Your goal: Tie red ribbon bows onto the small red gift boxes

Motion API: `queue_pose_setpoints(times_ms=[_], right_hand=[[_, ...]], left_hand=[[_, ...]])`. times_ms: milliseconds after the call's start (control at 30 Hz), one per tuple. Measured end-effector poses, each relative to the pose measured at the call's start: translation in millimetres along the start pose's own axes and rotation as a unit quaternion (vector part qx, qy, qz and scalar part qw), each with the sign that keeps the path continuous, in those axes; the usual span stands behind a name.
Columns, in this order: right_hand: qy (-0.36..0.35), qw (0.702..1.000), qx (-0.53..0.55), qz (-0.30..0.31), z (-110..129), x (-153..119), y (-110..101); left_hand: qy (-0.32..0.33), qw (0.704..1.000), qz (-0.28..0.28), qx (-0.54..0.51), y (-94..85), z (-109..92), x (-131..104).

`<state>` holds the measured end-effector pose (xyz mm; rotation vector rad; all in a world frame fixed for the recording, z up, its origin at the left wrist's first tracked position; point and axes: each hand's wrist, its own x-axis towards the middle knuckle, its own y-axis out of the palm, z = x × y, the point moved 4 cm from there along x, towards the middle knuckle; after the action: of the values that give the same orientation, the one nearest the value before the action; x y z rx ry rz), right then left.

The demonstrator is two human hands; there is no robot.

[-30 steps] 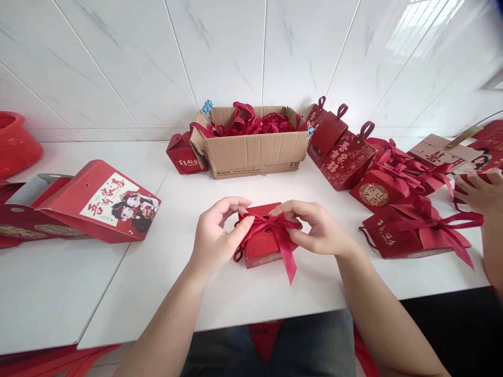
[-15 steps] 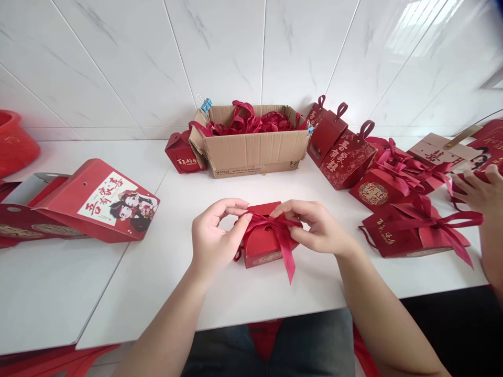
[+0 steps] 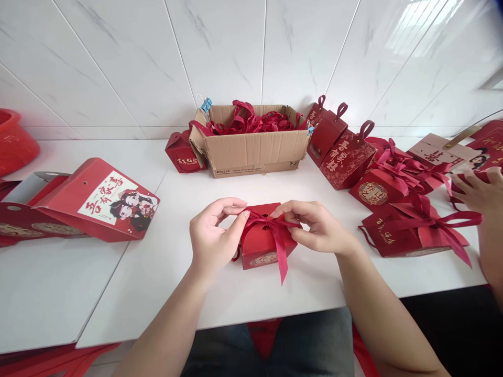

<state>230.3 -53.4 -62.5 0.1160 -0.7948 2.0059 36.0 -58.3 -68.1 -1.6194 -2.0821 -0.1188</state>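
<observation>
Head view: the left hand (image 3: 215,233) and right hand (image 3: 319,228) each pinch one side of the bowed red ribbon (image 3: 281,252), atop the red box (image 3: 255,243) on the table (image 3: 236,306) between them. Bow-shaping seems the step; next calls for an even, gentle pull. The carton (image 3: 255,152) reads "www.sf-express.com"; the small box (image 3: 175,157), "百年好合".

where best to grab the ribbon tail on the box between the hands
Probably pinch the ribbon tail by its lower end, from the near side: it drapes over the front of the red box, tip free, clear of the left hand and right hand.
</observation>
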Motion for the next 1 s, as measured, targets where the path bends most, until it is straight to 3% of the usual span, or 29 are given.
queue_pose_setpoints(times_ms=[467, 1000], right_hand=[[-0.034, 0.999, -0.014, -0.014, 1.1, 3.4, 3.2], [-0.055, 0.994, -0.077, 0.050, 8.6, 0.9, 8.3]], left_hand=[[0.003, 1.000, -0.003, 0.009, 0.4, -0.5, 1.5], [-0.027, 1.000, 0.006, -0.011, -1.0, -0.4, 0.1]])
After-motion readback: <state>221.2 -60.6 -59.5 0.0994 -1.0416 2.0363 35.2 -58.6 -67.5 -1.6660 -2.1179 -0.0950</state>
